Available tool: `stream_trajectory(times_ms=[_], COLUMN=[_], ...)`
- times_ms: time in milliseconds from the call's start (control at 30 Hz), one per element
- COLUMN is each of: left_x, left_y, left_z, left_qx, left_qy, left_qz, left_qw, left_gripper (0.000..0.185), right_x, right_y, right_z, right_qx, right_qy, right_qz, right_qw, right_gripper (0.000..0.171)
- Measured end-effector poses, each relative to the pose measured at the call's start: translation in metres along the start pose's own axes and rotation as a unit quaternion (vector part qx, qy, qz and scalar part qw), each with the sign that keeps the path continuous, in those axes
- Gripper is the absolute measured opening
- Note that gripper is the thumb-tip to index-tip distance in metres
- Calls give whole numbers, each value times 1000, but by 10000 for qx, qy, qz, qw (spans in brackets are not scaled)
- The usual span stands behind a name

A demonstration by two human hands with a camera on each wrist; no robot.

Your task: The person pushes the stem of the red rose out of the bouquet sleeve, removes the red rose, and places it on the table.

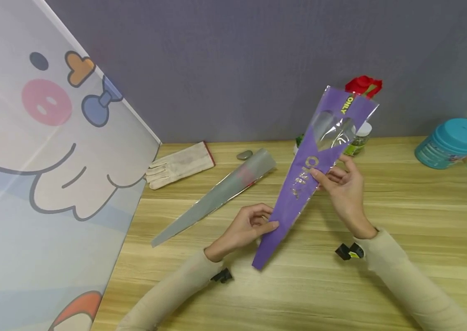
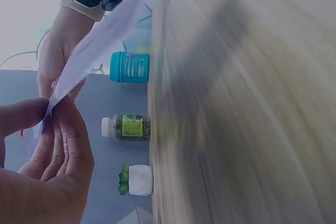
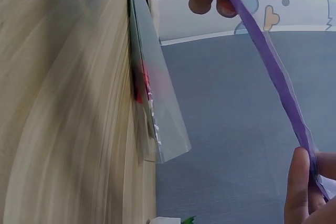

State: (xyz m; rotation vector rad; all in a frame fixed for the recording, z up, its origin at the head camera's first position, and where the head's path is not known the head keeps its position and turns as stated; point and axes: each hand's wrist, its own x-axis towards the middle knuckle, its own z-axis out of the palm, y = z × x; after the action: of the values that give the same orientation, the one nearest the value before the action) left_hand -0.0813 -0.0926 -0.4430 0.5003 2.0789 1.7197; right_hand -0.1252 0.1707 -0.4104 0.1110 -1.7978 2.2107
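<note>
A: What lies at the left of the counter [image 1: 403,193]?

B: A glove [image 1: 179,170], then a grey sleeve [image 1: 217,195] lying flat.

A: And the hands?

B: The left hand [image 1: 247,225] pinches the purple sleeve [image 1: 305,177] near its narrow tip; the right hand [image 1: 343,186] pinches it midway. The sleeve is held above the counter, slanting up to the right.

A: Further right?

B: A rose [image 1: 363,86] behind the sleeve's top, a bottle [image 1: 359,140], a teal jar [image 1: 450,142].
</note>
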Motion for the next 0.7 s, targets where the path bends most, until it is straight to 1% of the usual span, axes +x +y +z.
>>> stream_trajectory(times_ms=[100,233,467,700], left_x=[1,3,3,3], left_y=[0,-1,0,-1], left_z=[2,3,4,1], left_qx=[-20,-58,-86,-175], left_qy=[20,130,283,276], left_qz=[32,28,25,-50], left_qw=[10000,9999,9996,9995], left_gripper=[24,23,28,28], right_x=[0,0,0,-1], right_y=[2,4,7,10], right_z=[0,0,0,-1], right_qx=[5,53,89,112], right_qy=[50,73,67,-30], right_qz=[5,-47,-218,-261], right_qw=[10000,9999,9997,9996], right_gripper=[51,52,55,55])
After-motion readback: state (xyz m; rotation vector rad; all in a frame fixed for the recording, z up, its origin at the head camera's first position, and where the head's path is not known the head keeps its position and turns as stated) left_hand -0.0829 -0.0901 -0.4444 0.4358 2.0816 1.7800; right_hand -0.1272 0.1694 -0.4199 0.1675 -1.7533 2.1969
